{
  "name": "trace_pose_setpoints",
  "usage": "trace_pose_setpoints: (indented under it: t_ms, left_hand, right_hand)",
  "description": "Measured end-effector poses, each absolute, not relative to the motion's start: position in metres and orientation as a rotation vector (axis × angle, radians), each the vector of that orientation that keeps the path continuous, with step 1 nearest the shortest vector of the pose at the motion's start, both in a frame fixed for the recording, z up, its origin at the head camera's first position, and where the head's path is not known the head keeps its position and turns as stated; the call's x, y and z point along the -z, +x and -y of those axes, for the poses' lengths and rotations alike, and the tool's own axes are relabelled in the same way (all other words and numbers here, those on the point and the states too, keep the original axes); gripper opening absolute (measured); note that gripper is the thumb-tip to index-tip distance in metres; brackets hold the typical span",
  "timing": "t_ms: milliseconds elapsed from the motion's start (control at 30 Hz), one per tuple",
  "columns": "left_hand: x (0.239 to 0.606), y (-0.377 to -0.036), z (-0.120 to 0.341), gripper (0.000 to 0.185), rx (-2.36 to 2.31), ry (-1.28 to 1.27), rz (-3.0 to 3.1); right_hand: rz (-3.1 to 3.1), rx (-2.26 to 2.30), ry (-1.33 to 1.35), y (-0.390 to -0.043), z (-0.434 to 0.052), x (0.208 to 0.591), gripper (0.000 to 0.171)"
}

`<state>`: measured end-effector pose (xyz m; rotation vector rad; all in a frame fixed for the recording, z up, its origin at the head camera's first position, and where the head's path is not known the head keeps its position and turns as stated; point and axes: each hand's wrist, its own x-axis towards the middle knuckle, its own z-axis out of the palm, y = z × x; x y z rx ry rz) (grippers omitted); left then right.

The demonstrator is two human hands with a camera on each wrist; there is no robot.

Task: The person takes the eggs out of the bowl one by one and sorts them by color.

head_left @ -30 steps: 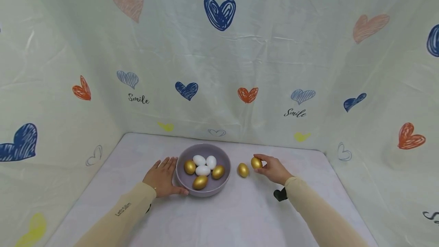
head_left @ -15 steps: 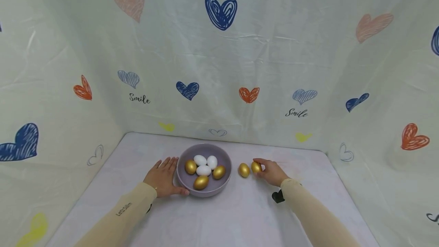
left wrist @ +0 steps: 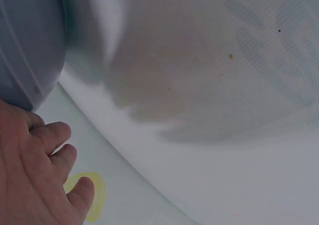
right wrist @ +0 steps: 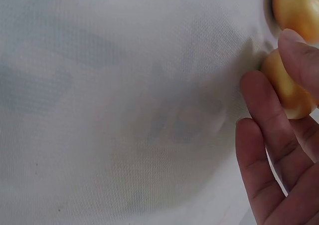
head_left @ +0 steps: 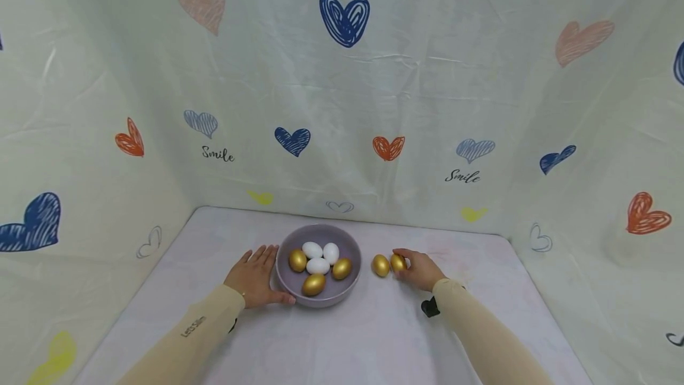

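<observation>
Beside a purple bowl (head_left: 330,299), the left hand (head_left: 257,278) lies spread, sleeve (head_left: 205,319) reading "Let's Slim"; the right hand (head_left: 420,270) pinches a golden egg (head_left: 397,262). Curtain (head_left: 342,94) twice reads "Smile".

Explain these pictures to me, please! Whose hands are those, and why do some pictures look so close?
There's no robot here, just a person with two bare hands. The wide picture comes from a camera on their head, looking forward and down. The close ones come from little cameras worn on each wrist. On the pale table sits a purple bowl with three white eggs and three gold eggs inside. The left hand is spread flat at its side. The right hand holds a golden egg in its fingers, and another golden egg lies next to that one.
</observation>
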<state>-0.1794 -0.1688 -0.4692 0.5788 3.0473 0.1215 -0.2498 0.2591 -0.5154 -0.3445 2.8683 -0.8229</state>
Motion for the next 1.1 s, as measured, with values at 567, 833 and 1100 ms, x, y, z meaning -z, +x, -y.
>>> trace_pose_setpoints:
  t_ms: [567, 833, 1100]
  left_hand:
    - [0.474, -0.181, 0.170, 0.131, -0.126, 0.589, -3.061]
    - [0.478, -0.181, 0.171, 0.131, -0.121, 0.603, -3.071]
    - [0.477, -0.181, 0.171, 0.132, -0.121, 0.595, -3.067]
  right_hand:
    - [-2.892, 0.781, -0.351, -0.247, -0.257, 0.512, 0.060]
    - [-2.888, 0.767, -0.330, -0.243, -0.256, 0.507, 0.063]
    - [-2.889, 0.727, -0.321, -0.239, -0.254, 0.501, 0.066]
